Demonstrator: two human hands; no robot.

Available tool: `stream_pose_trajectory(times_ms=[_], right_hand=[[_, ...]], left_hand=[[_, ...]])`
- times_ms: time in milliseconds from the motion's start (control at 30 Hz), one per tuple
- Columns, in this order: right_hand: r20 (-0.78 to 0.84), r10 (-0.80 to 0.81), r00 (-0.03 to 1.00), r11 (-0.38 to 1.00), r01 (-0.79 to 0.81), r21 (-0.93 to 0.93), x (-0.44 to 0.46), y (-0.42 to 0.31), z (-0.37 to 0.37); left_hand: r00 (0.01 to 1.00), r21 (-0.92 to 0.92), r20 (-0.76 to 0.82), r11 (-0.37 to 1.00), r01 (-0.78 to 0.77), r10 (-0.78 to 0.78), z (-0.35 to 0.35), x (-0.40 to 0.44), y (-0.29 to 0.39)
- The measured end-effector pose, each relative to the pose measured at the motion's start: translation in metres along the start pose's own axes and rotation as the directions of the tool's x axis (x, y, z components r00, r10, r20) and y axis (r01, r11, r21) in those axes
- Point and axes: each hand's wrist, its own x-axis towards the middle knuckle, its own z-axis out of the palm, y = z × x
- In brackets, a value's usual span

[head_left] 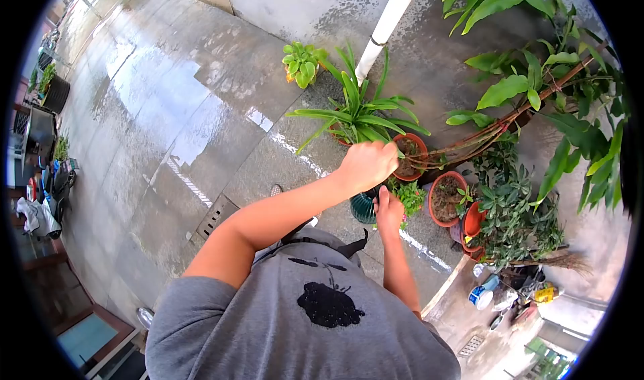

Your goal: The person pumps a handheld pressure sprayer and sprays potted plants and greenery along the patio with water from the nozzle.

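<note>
My left hand [369, 167] is closed in a fist in front of a long-leaved green plant [355, 112]. Just below it, my right hand [389, 212] is closed too, its thumb pointing up towards the left hand. A small dark piece shows between the two hands, but what they grip is mostly hidden by the fingers. Beside the right hand are a dark green ribbed pot [362, 209] and a small leafy plant [410, 196]. An orange pot of soil [407, 168] stands just beyond the left hand.
Another orange pot [444, 199] and a bushy plant [510, 212] stand to the right. Bare stems [469, 145] reach across from large leaves. A white pipe [389, 28] rises behind. Left lie wet paving [161, 112] and a drain grate [216, 215].
</note>
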Motion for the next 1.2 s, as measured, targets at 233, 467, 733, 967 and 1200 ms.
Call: stream_pose_trajectory(times_ms=[233, 467, 733, 967, 1200], right_hand=[[-0.060, 0.027, 0.998, 0.997, -0.022, 0.073, -0.002, -0.001, 0.022], [-0.045, 0.160, 0.986, 0.982, -0.155, 0.111, 0.001, -0.011, 0.024], [0.000, 0.124, 0.992, 0.986, -0.124, 0.108, -0.002, -0.033, 0.023], [0.049, 0.254, 0.966, 0.924, -0.257, 0.284, -0.003, -0.040, 0.022], [-0.009, 0.155, 0.988, 0.988, -0.155, -0.026, -0.002, -0.018, 0.019]], left_hand=[[0.985, -0.060, 0.139, 0.994, -0.096, 0.104, 0.023, -0.024, -0.025], [0.981, -0.046, 0.008, 0.980, -0.193, 0.194, -0.023, 0.049, -0.008], [0.990, -0.068, 0.123, 0.996, -0.055, 0.063, 0.018, -0.018, -0.032], [0.980, -0.036, 0.097, 0.985, -0.171, 0.174, -0.006, 0.024, -0.016], [0.997, -0.094, -0.028, 0.992, -0.079, 0.076, 0.005, 0.014, -0.027]])
